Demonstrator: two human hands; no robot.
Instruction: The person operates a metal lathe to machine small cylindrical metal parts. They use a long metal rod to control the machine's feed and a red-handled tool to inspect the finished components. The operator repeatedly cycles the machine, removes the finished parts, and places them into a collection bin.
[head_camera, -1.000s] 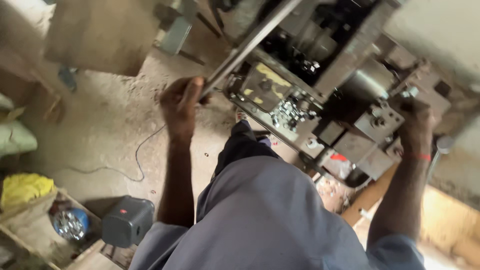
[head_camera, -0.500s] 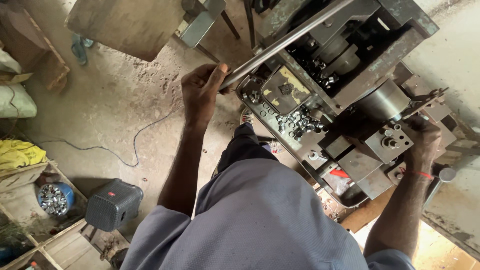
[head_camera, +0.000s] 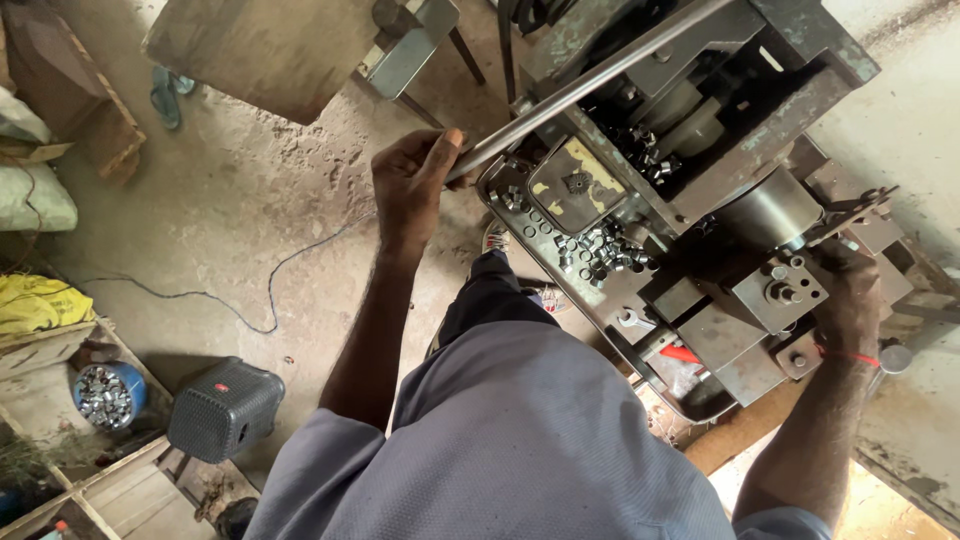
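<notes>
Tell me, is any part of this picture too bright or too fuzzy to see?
Head view: mostly sharp; the left hand gripping the long metal bar is clear. The floor at the bottom right glows pale and washed out. The right hand sits in dimmer shade by the machine.

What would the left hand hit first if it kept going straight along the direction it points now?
Probably the machine body. The left hand grips the end of the long metal bar and points up-right along it toward the machine; depth is unclear from above.

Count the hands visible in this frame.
2. The left hand grips the long metal bar; the right hand rests on the machine's right side.
</notes>
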